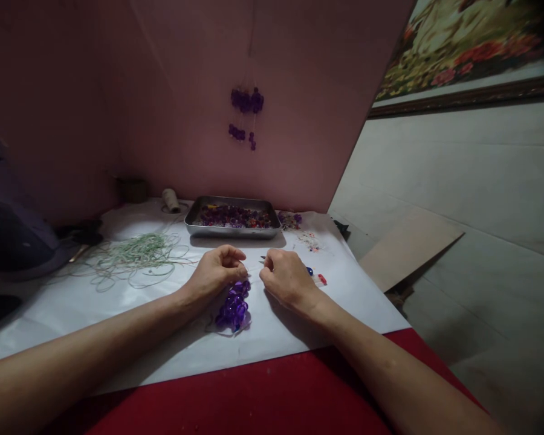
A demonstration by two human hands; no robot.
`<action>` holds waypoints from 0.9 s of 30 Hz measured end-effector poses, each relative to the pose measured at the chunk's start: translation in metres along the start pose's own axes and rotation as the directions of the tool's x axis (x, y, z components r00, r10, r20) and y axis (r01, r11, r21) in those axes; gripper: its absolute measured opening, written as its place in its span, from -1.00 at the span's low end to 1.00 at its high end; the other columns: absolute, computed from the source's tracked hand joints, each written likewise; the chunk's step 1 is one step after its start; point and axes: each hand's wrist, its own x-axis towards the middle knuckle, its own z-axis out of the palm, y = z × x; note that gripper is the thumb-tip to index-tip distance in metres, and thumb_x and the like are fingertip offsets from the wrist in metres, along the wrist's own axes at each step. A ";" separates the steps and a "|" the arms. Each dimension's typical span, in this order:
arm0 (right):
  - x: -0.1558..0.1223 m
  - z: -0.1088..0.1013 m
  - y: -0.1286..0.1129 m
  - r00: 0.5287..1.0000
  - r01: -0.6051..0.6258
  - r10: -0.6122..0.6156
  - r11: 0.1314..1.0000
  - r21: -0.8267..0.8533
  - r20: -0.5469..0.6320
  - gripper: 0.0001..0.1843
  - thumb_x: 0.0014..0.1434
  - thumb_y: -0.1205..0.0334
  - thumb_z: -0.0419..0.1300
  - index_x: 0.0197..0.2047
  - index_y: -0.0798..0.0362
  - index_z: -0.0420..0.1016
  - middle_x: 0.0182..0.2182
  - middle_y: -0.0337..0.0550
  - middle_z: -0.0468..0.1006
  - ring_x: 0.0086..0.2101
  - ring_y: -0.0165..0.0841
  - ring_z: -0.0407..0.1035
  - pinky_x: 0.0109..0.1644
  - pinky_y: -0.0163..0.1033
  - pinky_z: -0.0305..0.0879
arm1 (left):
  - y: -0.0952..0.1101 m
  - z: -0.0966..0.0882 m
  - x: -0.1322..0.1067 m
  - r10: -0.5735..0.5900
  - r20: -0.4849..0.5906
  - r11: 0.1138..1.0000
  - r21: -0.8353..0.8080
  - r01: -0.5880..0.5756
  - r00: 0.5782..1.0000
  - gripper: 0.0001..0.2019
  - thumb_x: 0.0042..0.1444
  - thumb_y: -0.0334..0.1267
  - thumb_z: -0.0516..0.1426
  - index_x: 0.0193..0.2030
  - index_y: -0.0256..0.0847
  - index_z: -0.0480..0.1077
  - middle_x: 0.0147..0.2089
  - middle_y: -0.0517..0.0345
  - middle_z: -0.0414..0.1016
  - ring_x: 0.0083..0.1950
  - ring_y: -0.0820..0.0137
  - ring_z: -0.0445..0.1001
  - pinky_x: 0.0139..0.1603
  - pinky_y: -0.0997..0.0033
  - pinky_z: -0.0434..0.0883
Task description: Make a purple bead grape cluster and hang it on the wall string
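My left hand [217, 272] rests on the white sheet [118, 326] with its fingers curled in a pinch just above a cluster of purple beads [234, 308]. A thin pale thread seems to run between both hands. My right hand [286, 278] is also closed in a pinch; a small dark pointed tip sticks out at its top, too small to name. Beside the right hand lie a blue bead [309, 271] and small red pieces [321, 279].
A metal tray [194, 222] of mixed beads stands behind the hands. Tangled pale green cord [136, 254] lies at the left, a cord spool [170, 199] behind it. Purple bead strings [245, 112] hang on the pink wall. The red table edge [254, 399] is nearest me.
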 end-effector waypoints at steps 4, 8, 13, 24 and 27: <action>0.001 0.001 0.000 1.000 -0.010 0.010 1.000 0.013 -0.013 -0.85 -0.01 0.47 0.10 -0.43 0.15 0.49 -0.42 0.04 0.53 -0.41 -0.26 0.31 -0.32 -0.19 0.12 | 0.001 0.001 -0.001 0.006 0.004 1.000 -0.005 -0.006 1.000 -0.66 -0.29 -0.39 0.31 -0.30 -0.29 0.37 -0.50 0.23 0.42 -0.49 0.48 0.36 -0.41 0.44 0.27; 0.002 0.004 -0.001 0.997 0.078 -0.074 0.950 0.302 -0.022 -0.75 0.05 0.46 0.10 -0.21 0.19 0.54 -0.24 0.02 0.58 -0.40 -0.36 0.35 -0.27 -0.24 0.22 | 0.001 0.000 -0.001 0.009 0.007 1.000 -0.009 -0.009 1.000 -0.63 -0.29 -0.39 0.32 -0.28 -0.31 0.36 -0.50 0.26 0.43 -0.51 0.51 0.36 -0.41 0.46 0.26; 0.001 0.009 -0.004 0.987 0.099 -0.151 0.856 0.507 0.061 -0.83 0.13 0.36 0.12 -0.43 0.12 0.51 -0.49 -0.15 0.55 -0.49 -0.40 0.34 -0.36 -0.29 0.18 | -0.003 -0.002 0.002 0.036 0.031 0.999 -0.014 -0.035 0.999 -0.59 -0.28 -0.32 0.35 -0.25 -0.31 0.34 -0.50 0.24 0.45 -0.50 0.49 0.38 -0.42 0.46 0.26; -0.001 0.016 -0.003 0.995 0.051 -0.084 0.873 0.486 0.046 -0.76 0.11 0.39 0.10 -0.58 0.06 0.32 -0.67 -0.28 0.39 -0.56 -0.43 0.26 -0.41 -0.32 0.11 | -0.001 -0.001 0.000 0.017 0.008 1.000 -0.025 -0.017 1.000 -0.72 -0.21 -0.43 0.30 -0.31 -0.28 0.38 -0.51 0.19 0.46 -0.48 0.45 0.41 -0.37 0.40 0.31; -0.001 0.017 -0.003 0.996 0.054 -0.081 0.878 0.476 0.036 -0.76 0.11 0.40 0.09 -0.58 0.07 0.33 -0.66 -0.26 0.41 -0.55 -0.42 0.27 -0.41 -0.32 0.12 | -0.001 -0.002 0.000 0.018 0.001 1.000 -0.025 -0.018 1.000 -0.75 -0.20 -0.44 0.28 -0.31 -0.28 0.39 -0.49 0.19 0.46 -0.45 0.44 0.43 -0.35 0.39 0.33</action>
